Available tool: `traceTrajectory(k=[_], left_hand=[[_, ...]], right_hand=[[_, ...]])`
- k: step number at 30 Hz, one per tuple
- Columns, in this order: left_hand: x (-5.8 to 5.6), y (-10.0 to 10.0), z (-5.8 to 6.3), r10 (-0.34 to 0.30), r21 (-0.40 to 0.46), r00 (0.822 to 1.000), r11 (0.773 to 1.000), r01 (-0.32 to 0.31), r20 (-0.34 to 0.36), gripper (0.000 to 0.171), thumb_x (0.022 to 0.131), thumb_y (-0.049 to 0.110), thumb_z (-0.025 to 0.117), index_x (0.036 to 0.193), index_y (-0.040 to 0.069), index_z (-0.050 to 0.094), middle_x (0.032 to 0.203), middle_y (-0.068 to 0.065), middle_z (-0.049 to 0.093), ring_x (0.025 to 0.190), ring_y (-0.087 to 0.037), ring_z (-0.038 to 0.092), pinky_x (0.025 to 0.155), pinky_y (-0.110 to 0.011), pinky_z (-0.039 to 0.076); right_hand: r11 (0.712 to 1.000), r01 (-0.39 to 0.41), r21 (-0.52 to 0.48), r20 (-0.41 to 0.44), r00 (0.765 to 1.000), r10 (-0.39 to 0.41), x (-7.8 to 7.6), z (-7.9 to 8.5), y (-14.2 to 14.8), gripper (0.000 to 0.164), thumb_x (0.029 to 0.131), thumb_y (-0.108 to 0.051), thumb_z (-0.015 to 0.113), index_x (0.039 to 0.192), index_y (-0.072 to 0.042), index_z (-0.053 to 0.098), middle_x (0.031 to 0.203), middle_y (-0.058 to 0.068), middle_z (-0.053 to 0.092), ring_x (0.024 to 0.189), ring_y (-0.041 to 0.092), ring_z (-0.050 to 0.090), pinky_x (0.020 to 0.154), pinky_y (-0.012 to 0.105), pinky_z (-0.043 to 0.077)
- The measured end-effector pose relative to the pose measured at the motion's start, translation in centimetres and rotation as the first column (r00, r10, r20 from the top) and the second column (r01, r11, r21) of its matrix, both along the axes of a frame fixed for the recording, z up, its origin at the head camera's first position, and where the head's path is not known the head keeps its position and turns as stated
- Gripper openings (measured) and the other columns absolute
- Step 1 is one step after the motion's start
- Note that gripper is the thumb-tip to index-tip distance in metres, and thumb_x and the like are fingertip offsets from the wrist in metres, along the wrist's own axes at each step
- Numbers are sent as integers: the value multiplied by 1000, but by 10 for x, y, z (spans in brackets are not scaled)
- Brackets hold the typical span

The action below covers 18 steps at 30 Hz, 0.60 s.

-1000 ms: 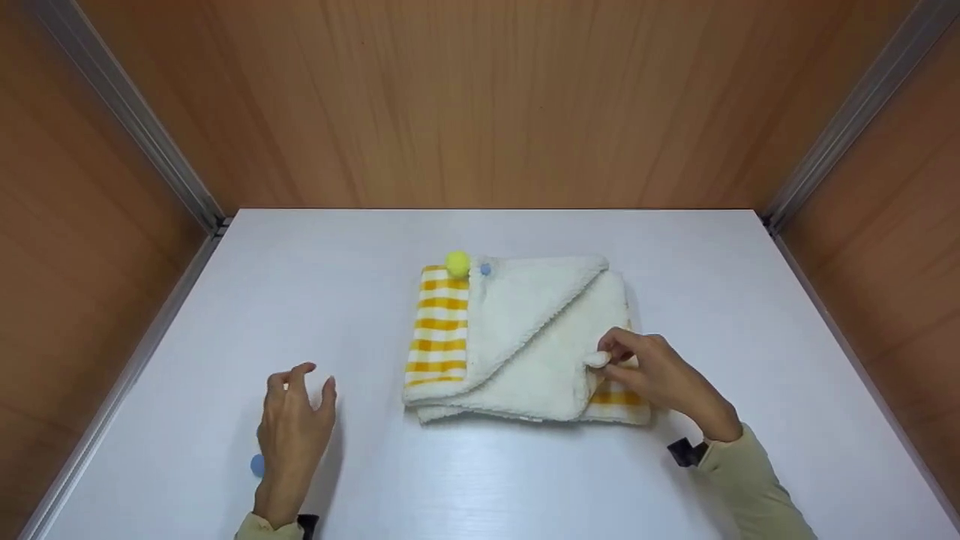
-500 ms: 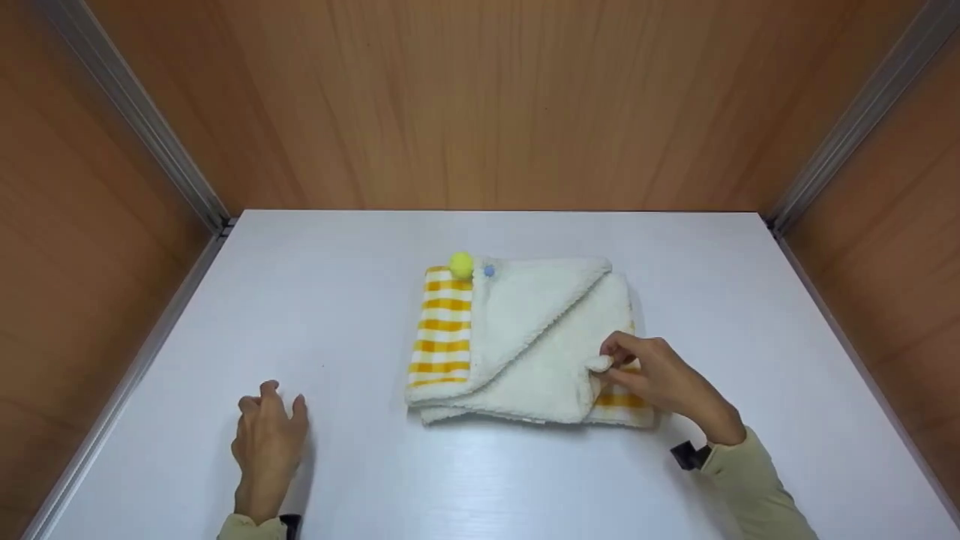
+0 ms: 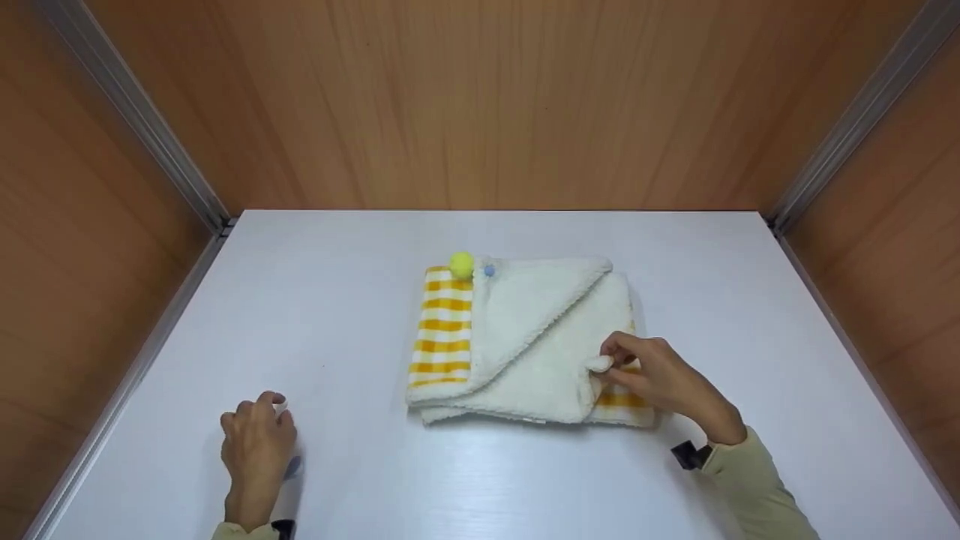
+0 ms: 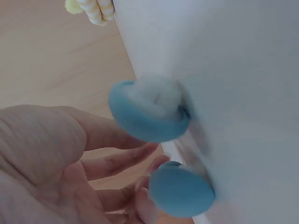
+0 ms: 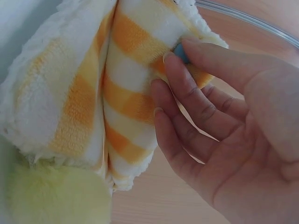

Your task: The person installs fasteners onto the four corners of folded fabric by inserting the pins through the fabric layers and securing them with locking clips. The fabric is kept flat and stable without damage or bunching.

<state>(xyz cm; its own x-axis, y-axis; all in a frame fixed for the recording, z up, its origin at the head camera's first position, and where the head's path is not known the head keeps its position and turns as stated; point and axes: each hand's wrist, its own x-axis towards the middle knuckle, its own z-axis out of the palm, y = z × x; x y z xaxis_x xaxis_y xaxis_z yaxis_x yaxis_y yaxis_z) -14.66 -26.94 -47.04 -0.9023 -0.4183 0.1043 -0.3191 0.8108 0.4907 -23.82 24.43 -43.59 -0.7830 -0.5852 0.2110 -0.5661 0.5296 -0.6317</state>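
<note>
A folded blanket, white fleece on one side and yellow-and-white checked on the other, lies mid-table. My right hand pinches its lower right corner. In the right wrist view a small blue button-like piece sits between thumb and forefinger against the cloth. My left hand hovers low at the table's left, fingers bent downward. Beneath it, the left wrist view has one blue rounded piece with a white centre and a second blue piece. A white speck shows by the left fingertips; I cannot tell whether they grip it.
A yellow pompom hangs at the blanket's upper left, with a small blue piece attached to the fleece beside it. Wood-grain panels wall the white table at the back and both sides.
My left hand has moved left and toward me, its fingers bending more. A blue piece now shows on the right of that hand. My right hand keeps its pinch on the blanket.
</note>
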Motion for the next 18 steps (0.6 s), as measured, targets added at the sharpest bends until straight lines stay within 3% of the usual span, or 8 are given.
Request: traceTrajectory(k=[4,9,12,15,18], left_hand=[[3,-4,1,-1,7,998,1000,0,57,27,90,-8,59,115,-13,66,109,-41,59,102,-57,50,66,-55,53],[4,-7,2,-35,88,991,996,24,127,31,92,-10,53,122,-14,61,118,-43,54,109,-57,47,73,-57,52],[5,-7,2,-60,98,992,994,49,107,30,91,-12,52,119,-17,61,116,-43,56,108,-56,49,86,-58,47],[4,-5,3,-44,98,996,995,36,75,26,91,-9,53,114,-19,61,112,-42,58,107,-55,51,94,-59,40],[2,-2,6,-8,109,999,994,4,38,24,93,-6,53,111,-20,62,108,-41,57,104,-54,51,92,-59,40]], right_hand=[[1000,-10,-7,-12,1000,10,1,1,-1,18,91,2,74,103,-7,64,94,3,71,86,18,69,73,38,57],[1000,-9,-11,-3,1000,9,1,1,0,17,92,1,73,104,-7,65,95,2,71,86,18,68,75,38,56],[1000,-1,-1,-8,1000,1,0,0,-1,17,92,2,73,103,-7,65,93,1,70,86,18,68,76,35,56],[1000,6,8,-12,1000,-6,-1,-1,-1,19,90,4,74,102,-7,65,91,-1,70,85,18,69,75,35,56],[1000,3,5,-17,1000,-3,-1,-1,-1,19,90,4,74,101,-8,64,91,-2,70,85,17,69,75,35,56]])
